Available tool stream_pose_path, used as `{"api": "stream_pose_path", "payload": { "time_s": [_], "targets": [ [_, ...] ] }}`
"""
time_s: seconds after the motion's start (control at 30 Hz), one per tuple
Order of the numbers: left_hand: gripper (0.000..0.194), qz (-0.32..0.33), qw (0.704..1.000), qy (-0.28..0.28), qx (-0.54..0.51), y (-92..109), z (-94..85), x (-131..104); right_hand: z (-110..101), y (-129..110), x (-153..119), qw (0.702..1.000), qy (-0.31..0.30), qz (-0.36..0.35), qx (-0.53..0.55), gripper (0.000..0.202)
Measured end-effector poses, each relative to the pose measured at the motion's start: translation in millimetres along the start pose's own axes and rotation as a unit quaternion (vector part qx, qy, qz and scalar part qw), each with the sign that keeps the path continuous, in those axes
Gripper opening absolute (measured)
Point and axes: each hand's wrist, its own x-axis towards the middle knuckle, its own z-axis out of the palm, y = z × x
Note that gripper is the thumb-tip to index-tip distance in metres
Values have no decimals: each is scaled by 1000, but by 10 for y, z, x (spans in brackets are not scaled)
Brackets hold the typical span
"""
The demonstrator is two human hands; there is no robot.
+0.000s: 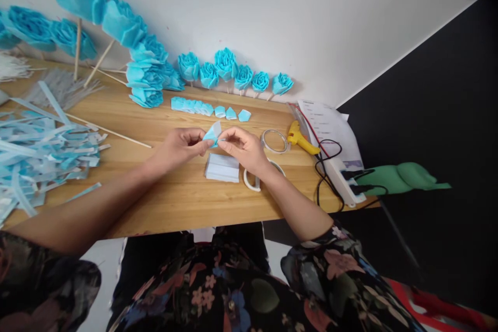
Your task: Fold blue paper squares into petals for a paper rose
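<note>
Between both hands, above the middle of the wooden table (175, 202), is a small folded piece of blue and white paper (212, 132). My left hand (185, 142) pinches its left side between thumb and fingers. From the right, my right hand (243, 148) pinches its lower right edge. Just below the hands lies a stack of pale paper pieces (222, 168). A row of folded blue paper petals (192, 106) lies behind the hands, with a few single petals (244, 115) at its right end.
Blue paper flowers (225, 64) on sticks lean along the wall. Shredded paper strips (42, 150) are heaped at left. Right of my hands are tape rolls (274, 141), a yellow glue gun (302, 139), printed sheets (330, 124) and a white power strip (342, 181) with black cables.
</note>
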Motion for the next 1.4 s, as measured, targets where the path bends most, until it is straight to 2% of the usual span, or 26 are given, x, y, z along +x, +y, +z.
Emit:
{"api": "stream_pose_path", "payload": {
  "time_s": [0.13,0.23,0.3,0.43,0.57,0.7,0.93,1.2,1.4],
  "targets": [
    [39,2,1000,-6,-6,14,2,0,7,36,9,999,5,7,36,35],
    [40,1,1000,-9,-6,34,2,-2,0,47,16,998,-11,22,59,53],
    [41,1,1000,-10,-7,51,2,-4,-6,41,21,996,-23,39,77,57],
    [43,7,1000,-20,-16,76,5,-11,-9,-1,29,990,-36,72,118,43],
    [42,10,999,-35,-15,73,4,-13,-9,-52,32,993,-38,65,95,25],
    [43,3,999,-51,-9,68,6,-13,-13,-50,32,995,-35,54,72,25],
    [45,-3,999,-40,-2,60,12,-13,2,-24,20,994,-42,49,88,27],
    [37,2,999,-38,-17,97,10,-18,3,-36,19,991,-54,58,104,31],
    [34,1,999,-50,-3,123,14,-36,-14,-2,0,998,-49,37,27,30]
  ]
}}
